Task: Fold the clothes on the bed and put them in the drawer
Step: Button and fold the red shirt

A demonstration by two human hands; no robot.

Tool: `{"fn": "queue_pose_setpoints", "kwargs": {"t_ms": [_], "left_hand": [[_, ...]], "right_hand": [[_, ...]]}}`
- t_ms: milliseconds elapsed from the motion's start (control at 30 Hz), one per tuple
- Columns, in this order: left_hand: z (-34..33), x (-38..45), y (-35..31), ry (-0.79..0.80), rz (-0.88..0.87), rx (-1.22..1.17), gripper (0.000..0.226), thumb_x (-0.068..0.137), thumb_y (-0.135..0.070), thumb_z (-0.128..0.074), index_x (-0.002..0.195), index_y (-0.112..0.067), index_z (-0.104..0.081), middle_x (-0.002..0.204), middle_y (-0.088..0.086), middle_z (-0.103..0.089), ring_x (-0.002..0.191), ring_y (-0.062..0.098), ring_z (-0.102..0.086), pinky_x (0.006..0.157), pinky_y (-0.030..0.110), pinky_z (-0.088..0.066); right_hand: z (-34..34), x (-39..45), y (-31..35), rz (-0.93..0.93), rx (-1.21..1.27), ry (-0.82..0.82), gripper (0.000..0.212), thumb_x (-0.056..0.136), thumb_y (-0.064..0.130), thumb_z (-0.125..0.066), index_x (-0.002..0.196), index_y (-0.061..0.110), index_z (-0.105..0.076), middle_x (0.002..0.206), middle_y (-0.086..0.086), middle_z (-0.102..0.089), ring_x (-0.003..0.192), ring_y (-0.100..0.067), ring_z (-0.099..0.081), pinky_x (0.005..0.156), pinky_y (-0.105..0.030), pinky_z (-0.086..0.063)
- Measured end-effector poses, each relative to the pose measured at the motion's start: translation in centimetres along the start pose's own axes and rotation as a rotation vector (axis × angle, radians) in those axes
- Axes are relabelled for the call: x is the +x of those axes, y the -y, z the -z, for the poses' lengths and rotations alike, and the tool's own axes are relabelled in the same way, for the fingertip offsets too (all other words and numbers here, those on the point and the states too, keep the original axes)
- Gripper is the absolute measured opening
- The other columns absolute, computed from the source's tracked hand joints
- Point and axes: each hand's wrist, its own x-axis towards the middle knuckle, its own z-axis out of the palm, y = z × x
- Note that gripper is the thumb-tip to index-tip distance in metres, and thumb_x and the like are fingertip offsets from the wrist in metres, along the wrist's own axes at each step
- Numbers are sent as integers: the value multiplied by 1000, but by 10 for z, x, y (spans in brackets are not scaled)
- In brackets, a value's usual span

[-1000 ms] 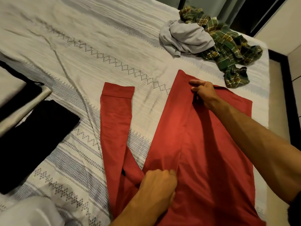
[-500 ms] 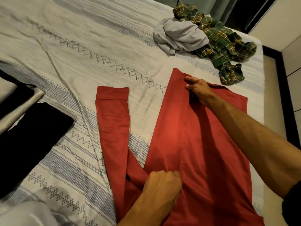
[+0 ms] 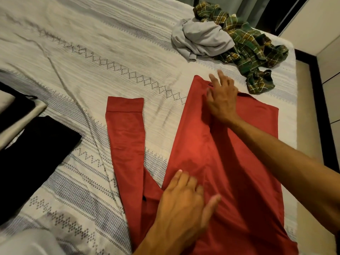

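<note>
Fingers of both hands, left hand (image 3: 181, 205) and right hand (image 3: 221, 100), lie spread, seemingly flat, on the red garment (image 3: 239, 172), gripping nothing.

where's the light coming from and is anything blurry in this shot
Head view: a warm bright patch sits mid red garment, falling off toward the dim black folded clothes; the right forearm casts a dark shadow across the red fabric; the right hand has motion-smeared fingers, the left hand less so; bed edges bow from the wide lens.
</note>
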Motion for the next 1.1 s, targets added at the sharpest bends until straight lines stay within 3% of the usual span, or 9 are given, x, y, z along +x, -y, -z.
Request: {"fn": "queue_pose_setpoints", "kwargs": {"t_ms": [100,233,367,533,700,800,933,1033,1100], "left_hand": [[3,26,25,65,92,-2,64,109,-45,-33,165,-15,-26,175,7,-12,162,24,-6,131,39,-12],[-22,29,55,285,84,170,81,106,-63,-19,163,-22,22,170,1,30,154,20,34,128,44,11],[-37,20,58,275,117,181,88,96,-76,-12,164,-28,15,170,1,27,156,21,29,127,49,7],[-39,21,56,229,102,137,89,88,-78,-41,155,-19,-49,164,11,-39,151,31,-38,112,50,-29],[-48,28,64,241,99,222,90,84,-84,-37,140,-20,-66,150,10,-57,135,29,-58,103,49,-38],[-47,32,66,225,109,218,93,83,-88,-34,141,-21,-66,150,7,-57,135,25,-58,103,48,-38],[-40,44,73,153,80,173,93,85,-86,-39,151,-22,-55,160,3,-47,146,24,-47,108,49,-32],[-32,59,78,183,118,141,92,89,-83,-39,158,-22,-44,167,2,-35,153,28,-34,113,48,-26],[-32,69,82,212,142,143,95,92,-85,-25,167,-28,-12,175,-3,1,161,25,-3,123,46,-9]], "right_hand": [[-3,-56,28,404,110,124,61,110,38,-37,165,16,-25,174,-6,-14,161,-26,-10,127,-50,-17],[-28,-111,36,596,-40,489,62,112,49,-24,167,31,0,174,11,8,160,-12,11,130,-44,-1],[-46,-65,29,459,-52,426,63,110,58,-17,167,35,1,173,14,7,160,-12,10,129,-49,1],[-67,8,22,382,0,386,63,108,64,-17,166,41,-4,173,18,2,159,-7,9,129,-48,3],[-74,52,13,329,-62,264,60,114,46,-28,166,19,-20,174,-3,-12,161,-24,-5,128,-52,-3],[-58,68,0,1,75,94,58,110,40,-38,160,11,-33,162,-13,-37,152,-32,-31,125,-60,-15],[-31,54,-35,36,-97,210,68,111,49,-31,167,18,-10,175,-7,-8,161,-27,-1,126,-62,4],[-18,19,-35,-33,38,51,64,106,42,-45,161,15,-28,161,-13,-36,148,-33,-32,121,-57,-26],[-17,-4,-33,-202,110,9,65,98,41,-57,153,14,-38,145,-12,-47,133,-33,-43,109,-54,-39]]}}
